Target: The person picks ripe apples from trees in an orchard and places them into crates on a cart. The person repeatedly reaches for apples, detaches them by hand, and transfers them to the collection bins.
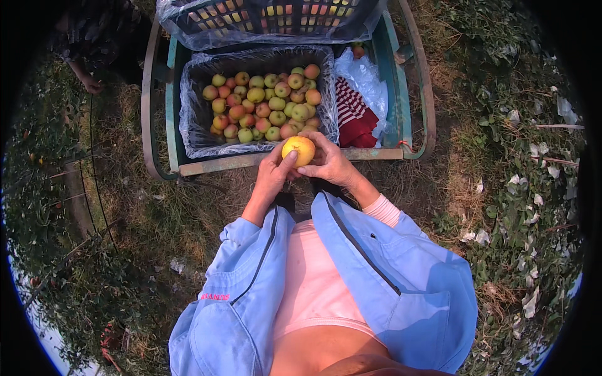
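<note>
Between both hands, just over the near edge of a green cart (291, 158), I hold a yellow apple (299, 151). My left hand (274, 169) grips it from the left, its thumb lying across the front. From the right, the fingers and thumb of my right hand (331, 162) close round the same fruit. Beyond my hands stands a crate lined with clear plastic film (200, 136), its floor covered with several red, green and yellow apples (256, 95).
Behind the crate is another film-wrapped black crate (256, 21) of apples. Right of it lie a clear plastic bag (360, 70) and a red striped cloth (355, 117). Metal rails (425, 94) flank the cart. Another person's hand (92, 85) shows at upper left. Leafy trees (512, 211) border the grass.
</note>
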Demonstrator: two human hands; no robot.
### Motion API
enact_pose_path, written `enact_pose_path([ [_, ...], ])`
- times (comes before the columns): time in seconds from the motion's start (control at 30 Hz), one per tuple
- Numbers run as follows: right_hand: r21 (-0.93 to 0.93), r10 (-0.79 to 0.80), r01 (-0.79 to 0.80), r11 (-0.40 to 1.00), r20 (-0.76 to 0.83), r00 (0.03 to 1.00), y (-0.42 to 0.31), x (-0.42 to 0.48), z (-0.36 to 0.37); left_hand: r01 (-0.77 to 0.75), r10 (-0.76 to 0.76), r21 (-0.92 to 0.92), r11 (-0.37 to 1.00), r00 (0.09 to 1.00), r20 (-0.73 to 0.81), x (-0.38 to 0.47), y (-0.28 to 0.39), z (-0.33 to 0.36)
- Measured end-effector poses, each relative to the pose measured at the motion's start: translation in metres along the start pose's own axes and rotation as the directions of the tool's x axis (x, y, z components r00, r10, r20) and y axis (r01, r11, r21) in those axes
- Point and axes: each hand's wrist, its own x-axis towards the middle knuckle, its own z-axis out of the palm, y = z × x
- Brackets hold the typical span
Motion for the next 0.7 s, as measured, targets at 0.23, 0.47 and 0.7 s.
enact_pose_path([
  [0.23,-0.026,-0.023,0.025,0.999,0.070,0.997,-0.004,0.017,-0.065,0.206,-0.229,-0.254,0.945,0.971,-0.065,0.029,-0.003,0.020],
  [0.47,0.393,0.160,0.107,0.913,-0.587,0.794,0.022,0.139,-0.242,-0.021,0.129,0.356,0.934,0.950,-0.283,-0.014,-0.050,-0.005],
  [0.7,0.097,-0.103,0.173,0.980,-0.498,0.861,0.098,0.288,-0.448,0.224,-0.042,0.206,0.953,0.767,-0.640,-0.083,-0.105,-0.008],
])
